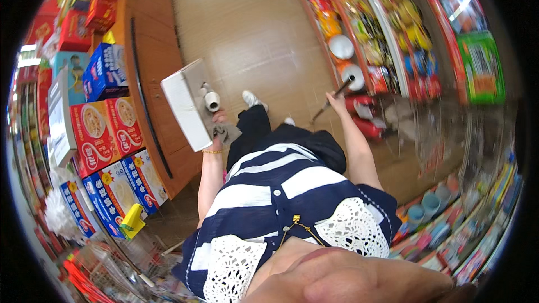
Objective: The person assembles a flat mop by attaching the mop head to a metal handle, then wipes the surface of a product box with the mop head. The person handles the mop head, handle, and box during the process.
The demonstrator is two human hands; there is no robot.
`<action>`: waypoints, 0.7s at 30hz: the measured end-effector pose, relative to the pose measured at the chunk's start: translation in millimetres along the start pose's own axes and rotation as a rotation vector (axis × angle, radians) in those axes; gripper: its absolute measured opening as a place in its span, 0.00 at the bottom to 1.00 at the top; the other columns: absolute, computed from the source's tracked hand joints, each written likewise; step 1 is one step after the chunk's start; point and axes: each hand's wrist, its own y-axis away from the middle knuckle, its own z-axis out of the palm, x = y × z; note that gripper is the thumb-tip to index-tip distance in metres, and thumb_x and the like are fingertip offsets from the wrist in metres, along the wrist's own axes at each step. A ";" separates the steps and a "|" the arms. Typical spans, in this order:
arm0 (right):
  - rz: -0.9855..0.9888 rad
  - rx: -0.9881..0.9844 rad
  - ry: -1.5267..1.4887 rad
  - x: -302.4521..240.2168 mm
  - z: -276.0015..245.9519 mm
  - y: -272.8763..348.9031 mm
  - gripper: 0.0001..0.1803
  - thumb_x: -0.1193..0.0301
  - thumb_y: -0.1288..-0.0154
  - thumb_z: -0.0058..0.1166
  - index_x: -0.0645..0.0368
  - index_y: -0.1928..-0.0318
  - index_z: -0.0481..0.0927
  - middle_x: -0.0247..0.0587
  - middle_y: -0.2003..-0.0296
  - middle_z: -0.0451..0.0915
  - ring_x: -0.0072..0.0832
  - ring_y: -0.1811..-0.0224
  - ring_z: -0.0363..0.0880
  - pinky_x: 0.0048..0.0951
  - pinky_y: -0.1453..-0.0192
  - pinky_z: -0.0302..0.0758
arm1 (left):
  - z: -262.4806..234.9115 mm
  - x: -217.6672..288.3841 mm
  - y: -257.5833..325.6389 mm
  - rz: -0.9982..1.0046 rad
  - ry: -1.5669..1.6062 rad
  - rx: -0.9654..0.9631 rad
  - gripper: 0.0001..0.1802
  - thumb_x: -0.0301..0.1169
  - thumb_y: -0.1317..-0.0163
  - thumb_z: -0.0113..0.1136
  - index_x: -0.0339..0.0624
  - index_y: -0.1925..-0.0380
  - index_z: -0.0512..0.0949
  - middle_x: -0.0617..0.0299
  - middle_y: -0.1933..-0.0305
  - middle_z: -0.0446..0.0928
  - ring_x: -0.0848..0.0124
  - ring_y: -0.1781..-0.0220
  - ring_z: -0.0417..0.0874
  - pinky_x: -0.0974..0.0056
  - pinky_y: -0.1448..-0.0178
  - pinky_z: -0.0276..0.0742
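My left hand [220, 116] is closed, its fingers partly hidden, with a crumpled grey cloth [227, 132] at it. Against that hand and wrist leans a white box-shaped thing [182, 101]. From its side sticks a short white tube [211, 100] with a dark hollow end, right by my fingers; its exact kind cannot be told. Over on the right, my right hand [336, 102] wraps round a dark, thin pole [343, 86], held slanted, its upper end pointing up and to the right.
A wooden counter [154, 73] runs along the left, with red and blue food boxes [106, 129] stacked beside it. Shelves of packaged snacks [365, 28] line the right. Between them lies the tan floor [236, 17]. Blue cups [429, 202] stand at lower right.
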 end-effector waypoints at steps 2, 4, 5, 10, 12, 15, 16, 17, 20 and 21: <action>-0.010 -0.030 0.000 -39.6 35.6 -44.6 0.19 0.64 0.41 0.58 0.58 0.84 0.71 0.30 0.85 0.72 0.18 0.82 0.69 0.26 0.77 0.67 | 29.1 33.7 -36.3 -0.002 -0.068 -0.035 0.12 0.35 0.40 0.54 0.38 0.62 0.71 0.64 0.68 0.64 0.75 0.71 0.61 0.70 0.66 0.57; 0.003 -0.078 0.001 -88.2 46.9 -81.7 0.19 0.64 0.40 0.58 0.57 0.85 0.71 0.29 0.86 0.71 0.17 0.83 0.68 0.25 0.78 0.66 | 53.9 48.6 -74.7 -0.001 -0.070 -0.089 0.13 0.35 0.40 0.54 0.37 0.61 0.72 0.63 0.67 0.65 0.74 0.71 0.61 0.70 0.64 0.58; 0.000 -0.096 -0.009 -106.5 52.2 -104.5 0.19 0.64 0.40 0.58 0.57 0.85 0.71 0.28 0.86 0.71 0.17 0.83 0.67 0.25 0.78 0.66 | 58.6 64.3 -97.7 0.021 -0.023 -0.101 0.16 0.38 0.38 0.51 0.39 0.57 0.73 0.63 0.67 0.66 0.74 0.71 0.59 0.70 0.66 0.55; -0.180 -0.121 0.118 -252.1 110.9 -200.9 0.17 0.64 0.41 0.58 0.59 0.82 0.74 0.32 0.87 0.73 0.21 0.83 0.72 0.27 0.78 0.67 | 132.8 134.7 -168.6 0.097 -0.172 -0.202 0.16 0.41 0.40 0.55 0.40 0.59 0.73 0.63 0.68 0.65 0.75 0.72 0.60 0.70 0.65 0.59; -0.224 -0.199 -0.029 -311.8 128.0 -249.6 0.17 0.69 0.38 0.56 0.59 0.83 0.71 0.31 0.86 0.72 0.19 0.84 0.71 0.24 0.80 0.66 | 143.5 169.7 -208.4 0.154 -0.276 -0.274 0.22 0.47 0.39 0.48 0.41 0.56 0.75 0.60 0.68 0.72 0.71 0.73 0.65 0.66 0.68 0.64; -0.366 -0.215 -0.068 -399.8 166.8 -303.2 0.19 0.68 0.37 0.55 0.56 0.83 0.67 0.31 0.86 0.71 0.18 0.84 0.70 0.23 0.80 0.66 | 160.1 213.3 -230.7 0.321 -0.409 -0.293 0.26 0.49 0.38 0.47 0.40 0.51 0.73 0.55 0.56 0.77 0.61 0.60 0.77 0.55 0.57 0.75; -0.327 -0.171 -0.052 -436.9 191.3 -306.6 0.20 0.68 0.36 0.54 0.54 0.83 0.63 0.29 0.86 0.68 0.17 0.85 0.69 0.22 0.81 0.64 | 171.4 222.9 -233.3 0.376 -0.465 -0.264 0.28 0.50 0.38 0.48 0.40 0.49 0.72 0.53 0.52 0.78 0.57 0.54 0.80 0.50 0.52 0.78; -0.426 -0.232 -0.117 -456.1 193.1 -335.3 0.19 0.68 0.34 0.52 0.54 0.82 0.64 0.27 0.87 0.65 0.16 0.86 0.66 0.21 0.81 0.62 | 197.4 214.8 -242.7 0.456 -0.506 -0.129 0.28 0.50 0.39 0.51 0.40 0.48 0.72 0.55 0.51 0.78 0.59 0.52 0.80 0.51 0.50 0.78; -0.462 -0.525 -0.255 -552.9 242.5 -379.6 0.14 0.68 0.32 0.48 0.58 0.76 0.71 0.26 0.87 0.64 0.15 0.85 0.64 0.19 0.82 0.61 | 249.4 228.0 -257.2 0.512 -0.383 0.127 0.29 0.49 0.42 0.56 0.40 0.48 0.72 0.53 0.49 0.77 0.61 0.50 0.80 0.56 0.45 0.75; -0.465 -0.650 -0.260 -584.4 257.3 -391.3 0.13 0.68 0.31 0.47 0.60 0.73 0.73 0.26 0.86 0.64 0.15 0.85 0.64 0.19 0.81 0.61 | 261.5 234.5 -261.3 0.491 -0.386 0.107 0.28 0.48 0.42 0.58 0.41 0.47 0.72 0.55 0.47 0.76 0.62 0.48 0.78 0.55 0.42 0.73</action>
